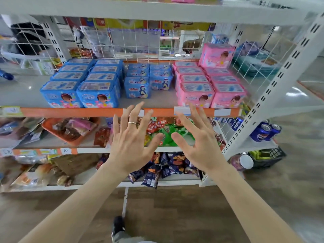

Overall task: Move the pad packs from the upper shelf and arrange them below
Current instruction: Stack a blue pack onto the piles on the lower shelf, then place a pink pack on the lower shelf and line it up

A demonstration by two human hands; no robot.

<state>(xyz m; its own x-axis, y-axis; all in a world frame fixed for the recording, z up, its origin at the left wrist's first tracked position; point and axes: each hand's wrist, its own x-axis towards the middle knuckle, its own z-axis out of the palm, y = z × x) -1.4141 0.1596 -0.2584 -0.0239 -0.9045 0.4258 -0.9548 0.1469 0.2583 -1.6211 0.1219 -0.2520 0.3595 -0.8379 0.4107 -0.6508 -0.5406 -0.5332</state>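
A small shop: white metal shelving (273,81) with orange price strips (70,112) carries stacked pad packs (98,95), snack packets (157,127) and soda cans (264,131).

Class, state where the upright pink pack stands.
Head view: the upright pink pack stands at the right rear of the shelf, behind the pink pack rows.

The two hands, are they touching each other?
Apart. The head view shows the left hand and right hand spread open, with green packets visible through the gap between their thumbs.

Left hand (130,143), right hand (199,143) splayed, seemingly empty
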